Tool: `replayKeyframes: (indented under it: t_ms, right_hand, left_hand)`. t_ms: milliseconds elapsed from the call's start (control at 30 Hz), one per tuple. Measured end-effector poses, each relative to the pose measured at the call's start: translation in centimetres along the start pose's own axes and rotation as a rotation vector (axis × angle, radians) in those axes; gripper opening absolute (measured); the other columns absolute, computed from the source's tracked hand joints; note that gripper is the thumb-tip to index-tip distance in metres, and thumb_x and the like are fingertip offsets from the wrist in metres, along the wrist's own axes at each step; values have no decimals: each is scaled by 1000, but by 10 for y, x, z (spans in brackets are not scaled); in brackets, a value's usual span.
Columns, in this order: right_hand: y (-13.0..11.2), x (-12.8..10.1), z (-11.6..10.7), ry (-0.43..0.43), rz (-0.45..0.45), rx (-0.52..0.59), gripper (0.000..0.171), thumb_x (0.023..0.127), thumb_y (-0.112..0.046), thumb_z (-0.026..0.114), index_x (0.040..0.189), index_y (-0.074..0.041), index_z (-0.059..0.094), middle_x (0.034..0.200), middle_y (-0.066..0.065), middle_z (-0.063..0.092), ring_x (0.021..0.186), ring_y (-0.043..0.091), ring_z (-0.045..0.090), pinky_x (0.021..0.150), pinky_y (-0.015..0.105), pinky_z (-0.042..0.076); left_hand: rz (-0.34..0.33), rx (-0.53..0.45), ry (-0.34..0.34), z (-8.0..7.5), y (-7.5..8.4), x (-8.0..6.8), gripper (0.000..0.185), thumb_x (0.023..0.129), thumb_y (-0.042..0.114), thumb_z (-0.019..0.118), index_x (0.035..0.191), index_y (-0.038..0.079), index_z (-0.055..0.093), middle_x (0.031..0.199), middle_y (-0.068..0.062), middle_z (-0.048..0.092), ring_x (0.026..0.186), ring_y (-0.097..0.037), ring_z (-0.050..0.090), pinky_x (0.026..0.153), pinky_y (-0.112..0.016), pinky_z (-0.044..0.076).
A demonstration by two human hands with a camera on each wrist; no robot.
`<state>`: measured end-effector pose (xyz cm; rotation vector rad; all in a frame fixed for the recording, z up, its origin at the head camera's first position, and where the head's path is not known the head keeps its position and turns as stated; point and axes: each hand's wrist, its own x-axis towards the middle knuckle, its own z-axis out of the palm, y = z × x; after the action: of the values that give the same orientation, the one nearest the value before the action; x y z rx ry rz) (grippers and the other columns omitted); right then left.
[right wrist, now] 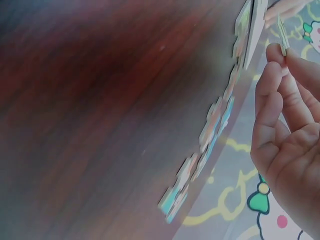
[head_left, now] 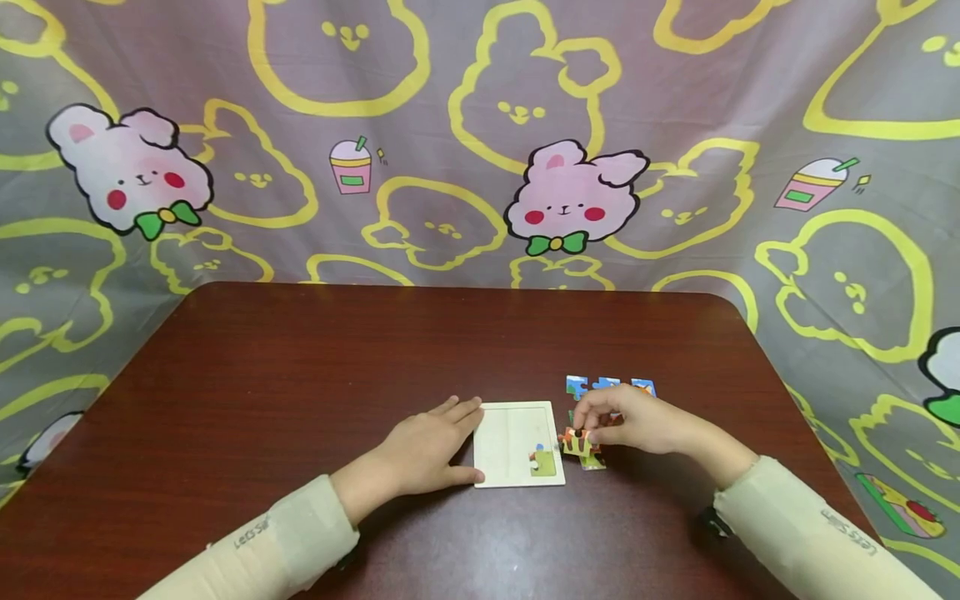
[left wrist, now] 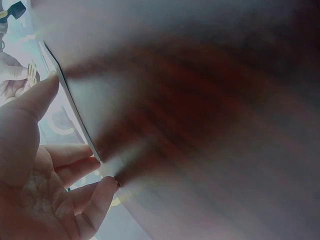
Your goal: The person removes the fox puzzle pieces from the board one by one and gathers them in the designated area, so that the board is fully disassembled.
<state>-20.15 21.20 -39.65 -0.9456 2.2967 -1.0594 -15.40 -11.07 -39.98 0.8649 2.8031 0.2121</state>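
A dark red-brown wooden table [head_left: 300, 392] with rounded corners is standing in front of a grey cloth [head_left: 480, 125], which is hanging as a backdrop and draping down both sides. The cloth is showing yellow rabbit outlines, pink rabbits [head_left: 572, 196] with green bows, and drink cups [head_left: 350, 165]. Even, soft light is falling across the tabletop.

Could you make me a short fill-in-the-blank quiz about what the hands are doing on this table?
The left hand rests against the white puzzle ____.
The right hand pinches an orange puzzle ____.
The puzzle board has ____ piece already set in its corner.
Loose blue pieces lie on the ____ table.

Missing words: board; piece; one; brown
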Motion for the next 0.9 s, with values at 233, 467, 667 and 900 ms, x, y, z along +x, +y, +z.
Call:
replayKeyframes:
  t_ms: [233, 467, 667, 900]
  right_hand:
    - [9, -11, -8, 15, -11, -10, 14, 89, 0, 69, 98, -11, 68, 82, -3, 68, 77, 3, 60, 72, 25, 53]
    - [14, -25, -16, 47, -16, -34, 13, 89, -3, 70, 98, -12, 68, 81, -4, 66, 78, 4, 60, 74, 25, 51]
    - [20, -33, -21, 43, -45, -29, 12, 90, -3, 69, 99, -11, 68, 80, -2, 67, 78, 4, 62, 73, 25, 53]
    - [25, -37, -22, 17, -73, -15, 13, 89, 0, 68, 99, -9, 68, 79, 1, 68, 76, 4, 61, 73, 24, 51]
  left_hand:
    - [-2, 0, -1, 1, 1, -1, 84, 87, 56, 69, 149, 5, 44, 159, -8, 38, 144, -35, 41, 103, -52, 48]
    - [0, 10, -2, 0, 1, 0, 84, 87, 56, 68, 149, 5, 44, 159, -8, 39, 144, -35, 41, 103, -51, 49]
    - [-1, 13, -1, 0, 1, 0, 84, 87, 56, 69, 149, 5, 45, 159, -8, 39, 144, -34, 41, 103, -51, 49]
    - [0, 15, 0, 1, 0, 1, 84, 87, 56, 69, 149, 5, 45, 159, -8, 39, 143, -34, 42, 104, -49, 49]
